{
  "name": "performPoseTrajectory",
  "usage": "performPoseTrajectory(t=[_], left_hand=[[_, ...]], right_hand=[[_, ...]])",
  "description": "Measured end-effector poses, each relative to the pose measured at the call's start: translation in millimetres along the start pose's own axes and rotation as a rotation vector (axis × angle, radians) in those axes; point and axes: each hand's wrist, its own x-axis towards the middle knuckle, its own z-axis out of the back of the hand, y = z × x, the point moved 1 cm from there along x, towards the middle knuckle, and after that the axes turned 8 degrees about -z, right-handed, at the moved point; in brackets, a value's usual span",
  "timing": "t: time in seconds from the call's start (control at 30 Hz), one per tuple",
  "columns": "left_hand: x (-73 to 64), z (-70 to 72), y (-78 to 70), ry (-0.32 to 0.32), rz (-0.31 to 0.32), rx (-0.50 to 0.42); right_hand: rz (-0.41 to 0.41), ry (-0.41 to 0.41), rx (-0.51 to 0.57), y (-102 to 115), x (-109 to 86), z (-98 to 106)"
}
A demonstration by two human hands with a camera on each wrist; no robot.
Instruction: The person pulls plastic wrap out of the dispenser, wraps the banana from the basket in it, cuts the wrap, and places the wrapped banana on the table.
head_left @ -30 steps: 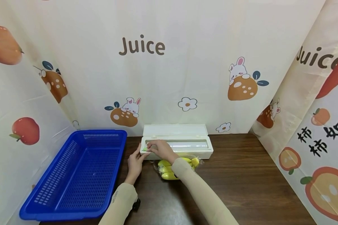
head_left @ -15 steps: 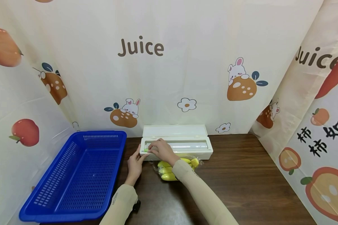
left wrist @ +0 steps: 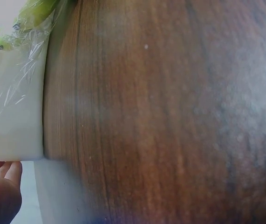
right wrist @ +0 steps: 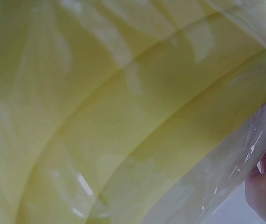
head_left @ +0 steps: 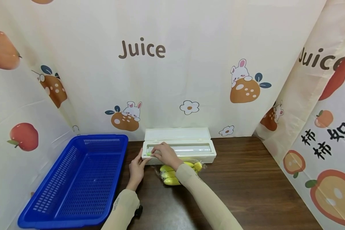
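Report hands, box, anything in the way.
Left hand at left end of white box; right hand pinching green tab. Lid raised. Film-wrapped bananas close in front, possibly in the way.

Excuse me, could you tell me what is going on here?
A person's right hand pinches a small green piece at the left end of an open white box, while the left hand touches that end. A film roll lies inside the box. Plastic-wrapped bananas lie in front, and a blue basket stands to the left.

Bananas (head_left: 169, 174) crowd the box (head_left: 211, 159) in front; the table (head_left: 247, 182) rightward allows passage.
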Motion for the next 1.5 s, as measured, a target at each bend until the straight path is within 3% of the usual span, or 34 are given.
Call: performPoseTrajectory(t=[0.6, 0.83, 1.17, 1.5], left_hand=[[0.5, -1.4, -2.8, -0.012, 0.01, -0.033], [-0.8, -0.8, -3.7, 0.005, 0.01, 0.003], [-2.2, -0.8, -2.8, 0.019, 0.021, -0.014], [-1.4, -0.1, -4.7, 0.025, 0.033, 0.016]], right_hand=[[0.007, 0.02, 0.006, -3, -4.0, 5], [0.014, 0.043, 0.018, -5, -4.8, 6], [0.017, 0.032, 0.055, -9, -8.0, 5], [0.027, 0.018, 0.032, -10, -9.3, 8]])
